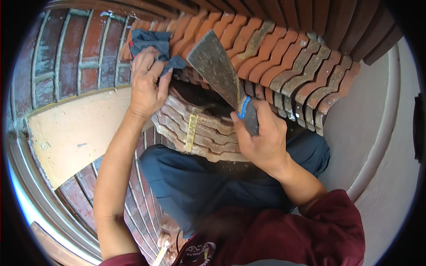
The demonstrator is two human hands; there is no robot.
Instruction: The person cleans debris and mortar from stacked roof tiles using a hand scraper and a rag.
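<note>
My right hand (268, 139) is closed round the grey-and-blue handle of a putty knife (217, 66). Its wide, stained blade points up and to the left, above a row of orange clay roof tiles (270, 55) that stand packed side by side. At the left end of that row, my left hand (148, 86) has its fingers bent over a crumpled dark grey cloth (151, 42). Part of the cloth hangs out beside the thumb. Between my forearms lies a second stack of roof tiles (213, 131), with a yellow strap (191, 131) across its edge.
Dark brown tiles (306, 17) line up behind the orange row. A pale board (75, 128) lies on the brick-patterned floor (69, 53) at the left. A grey wall (377, 150) rises on the right, and my knees (177, 177) are bent just below the near stack.
</note>
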